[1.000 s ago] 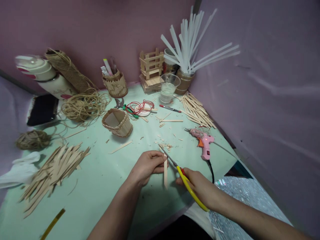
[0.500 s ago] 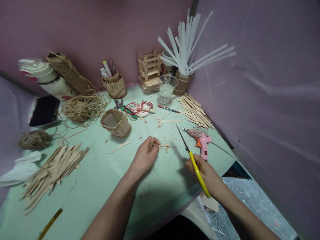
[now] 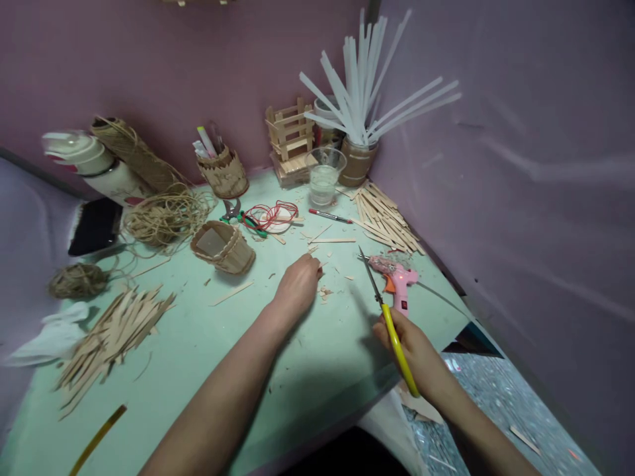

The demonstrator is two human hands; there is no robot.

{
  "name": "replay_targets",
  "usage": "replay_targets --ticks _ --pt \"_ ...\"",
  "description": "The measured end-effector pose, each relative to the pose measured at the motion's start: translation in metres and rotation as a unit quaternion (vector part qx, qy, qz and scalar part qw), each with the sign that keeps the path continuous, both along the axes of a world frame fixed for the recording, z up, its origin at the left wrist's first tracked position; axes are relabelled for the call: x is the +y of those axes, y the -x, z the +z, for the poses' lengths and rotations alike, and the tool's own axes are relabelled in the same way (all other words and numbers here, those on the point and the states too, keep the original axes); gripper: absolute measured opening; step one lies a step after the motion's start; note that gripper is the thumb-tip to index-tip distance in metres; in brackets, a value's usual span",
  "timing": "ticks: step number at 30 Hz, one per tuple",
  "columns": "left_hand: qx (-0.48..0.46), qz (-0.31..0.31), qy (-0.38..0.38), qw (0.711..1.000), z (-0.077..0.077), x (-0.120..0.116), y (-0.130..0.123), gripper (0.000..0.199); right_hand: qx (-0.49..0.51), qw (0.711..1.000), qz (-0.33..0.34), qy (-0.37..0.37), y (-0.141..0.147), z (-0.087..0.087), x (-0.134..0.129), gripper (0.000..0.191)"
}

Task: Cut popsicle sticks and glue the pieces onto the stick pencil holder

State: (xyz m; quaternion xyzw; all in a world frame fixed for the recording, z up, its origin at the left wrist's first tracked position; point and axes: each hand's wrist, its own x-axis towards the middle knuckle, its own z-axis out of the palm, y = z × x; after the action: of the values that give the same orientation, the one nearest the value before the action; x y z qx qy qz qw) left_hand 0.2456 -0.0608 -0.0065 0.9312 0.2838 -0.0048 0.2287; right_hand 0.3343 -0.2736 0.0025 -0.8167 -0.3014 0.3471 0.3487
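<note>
**The scissors [image 3: 389,324] are away, the left hand [image 3: 299,283] is further forward**

Compared with one second ago, the scissors have moved to the right, away from the left hand, and this hand has gone forward over the green table [image 3: 198,317].

On the table lie a left pile [image 3: 119,330] and a right pile [image 3: 384,215] of wooden sticks. I judge that some cutting is done, because small chips [image 3: 325,293] are scattered; the right pile looks mostly whole, so more could be left.

The right hand [image 3: 417,344] is clamped around the yellow handles; the blades point forward, well apart from the left hand. The left hand has its fingers gathered, palm down; whether they pinch something, I cannot tell. The chips lie just beside its fingertips.
</note>
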Motion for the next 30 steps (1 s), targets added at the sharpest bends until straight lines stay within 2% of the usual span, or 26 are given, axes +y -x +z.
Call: replay_targets --ticks 5,9,12,18,24,27,30 --pt "-0.039 -0.009 0.034 0.999 0.012 -0.025 0.025 0.019 0.012 1.000 0.002 -0.023 0.000 0.001 -0.001 0.033" --pt "-0.037 0.010 0.034 0.999 0.002 -0.042 0.037 0.021 0.009 1.000 0.003 -0.029 0.000 0.000 -0.001 0.033" --pt "-0.045 0.009 0.031 0.998 -0.006 -0.045 0.040 0.021 0.015 1.000 0.009 -0.024 0.002 -0.001 -0.003 0.034" --pt "-0.077 0.002 0.024 0.997 -0.010 -0.045 0.040 0.019 0.016 1.000 0.009 -0.012 0.002 0.000 -0.006 0.034" --pt "-0.155 -0.023 0.036 0.987 -0.015 -0.049 0.043 0.025 0.010 0.999 0.004 -0.038 0.003 -0.001 -0.012 0.036" --pt "-0.188 -0.016 -0.002 0.982 -0.018 -0.057 0.054 0.032 0.002 0.999 -0.004 -0.049 0.001 -0.003 -0.015 0.036" --pt "-0.177 -0.071 -0.065 0.980 -0.025 -0.071 0.064 0.038 -0.004 0.998 -0.009 -0.068 -0.001 -0.002 -0.015 0.036"
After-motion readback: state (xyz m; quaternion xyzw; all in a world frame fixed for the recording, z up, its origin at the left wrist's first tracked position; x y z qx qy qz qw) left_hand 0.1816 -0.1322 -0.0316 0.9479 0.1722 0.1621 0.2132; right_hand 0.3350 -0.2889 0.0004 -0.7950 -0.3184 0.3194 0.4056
